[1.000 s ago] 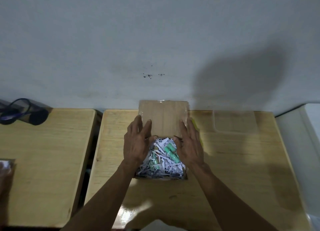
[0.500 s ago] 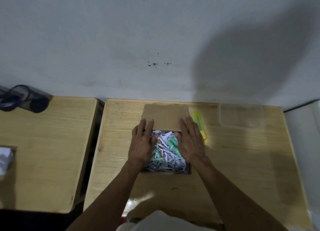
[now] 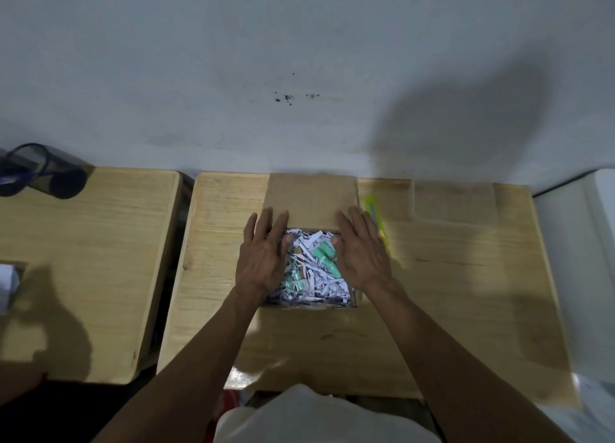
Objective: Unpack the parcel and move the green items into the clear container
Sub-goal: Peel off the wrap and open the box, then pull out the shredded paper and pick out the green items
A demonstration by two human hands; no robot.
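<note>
An open cardboard parcel (image 3: 311,199) sits in the middle of the wooden table, its far flap folded back flat. Inside, white shredded paper (image 3: 327,288) surrounds several green cylindrical items (image 3: 325,254). My left hand (image 3: 264,258) lies with straight fingers over the parcel's left edge. On the right edge, my right hand (image 3: 361,253) lies flat the same way, fingers reaching the flap. Neither hand holds anything. The clear container (image 3: 454,199) stands at the table's back right, apart from both hands.
A yellow-green utility knife (image 3: 374,214) lies just right of the parcel, partly under my right hand. A second wooden table (image 3: 90,259) stands to the left with a dark cylindrical holder (image 3: 43,173) at its back. A white surface (image 3: 579,259) borders the right.
The far flap has gone from upright to folded flat against the table. Both hands slid with it and stayed at the parcel's sides.
</note>
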